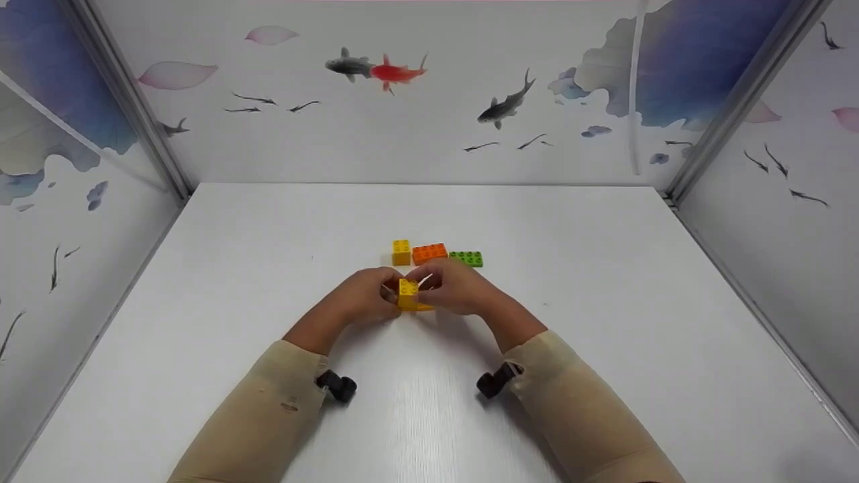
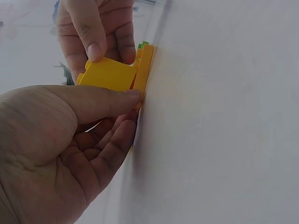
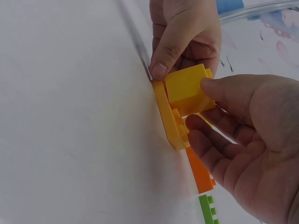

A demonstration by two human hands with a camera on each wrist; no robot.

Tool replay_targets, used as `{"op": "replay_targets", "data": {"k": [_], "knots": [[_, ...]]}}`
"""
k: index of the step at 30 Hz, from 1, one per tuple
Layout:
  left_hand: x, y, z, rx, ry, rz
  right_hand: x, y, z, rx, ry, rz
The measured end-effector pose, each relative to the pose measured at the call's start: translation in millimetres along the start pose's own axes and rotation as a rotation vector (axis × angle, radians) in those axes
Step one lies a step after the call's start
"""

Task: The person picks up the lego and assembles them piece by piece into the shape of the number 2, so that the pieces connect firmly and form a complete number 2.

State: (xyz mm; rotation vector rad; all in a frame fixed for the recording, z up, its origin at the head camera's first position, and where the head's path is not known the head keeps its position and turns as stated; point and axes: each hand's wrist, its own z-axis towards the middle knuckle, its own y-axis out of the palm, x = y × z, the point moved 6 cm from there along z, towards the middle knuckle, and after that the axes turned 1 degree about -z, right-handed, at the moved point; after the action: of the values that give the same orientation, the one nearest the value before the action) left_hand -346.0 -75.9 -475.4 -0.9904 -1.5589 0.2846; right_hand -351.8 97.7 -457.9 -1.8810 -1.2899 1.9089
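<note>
My right hand [image 1: 460, 288] pinches a yellow toy building block [image 3: 187, 88] between thumb and fingers. The block is tilted over one end of a flat yellow-orange building brick [image 3: 166, 116], and a narrow gap shows between them in the right wrist view. Studs are visible on the uncovered part of the flat brick. My left hand [image 1: 369, 295] grips that brick's other end, its thumb [image 2: 112, 101] along the side and its fingers curled behind. Both hands meet low over the white table [image 1: 416, 402].
Just beyond the hands, a yellow block [image 1: 401, 253], an orange brick [image 1: 429, 252] and a green brick [image 1: 468, 258] stand in a row. White panels with painted fish [image 1: 396, 72] enclose the table at the back and sides.
</note>
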Motion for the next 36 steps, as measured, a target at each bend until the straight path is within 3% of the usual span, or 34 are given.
{"op": "replay_targets", "data": {"k": [13,28,36], "knots": [[-1.2,-0.3,2.3,0.001,0.002,0.014,-2,2,1,-0.009,0.036,-0.018],[2.0,-9.4,-1.5,-0.005,0.069,0.006,1,2,2,-0.016,-0.081,0.030],[3.8,-17.1,-4.3,-0.008,0.079,-0.021,3,2,2,-0.011,-0.039,0.055]]}}
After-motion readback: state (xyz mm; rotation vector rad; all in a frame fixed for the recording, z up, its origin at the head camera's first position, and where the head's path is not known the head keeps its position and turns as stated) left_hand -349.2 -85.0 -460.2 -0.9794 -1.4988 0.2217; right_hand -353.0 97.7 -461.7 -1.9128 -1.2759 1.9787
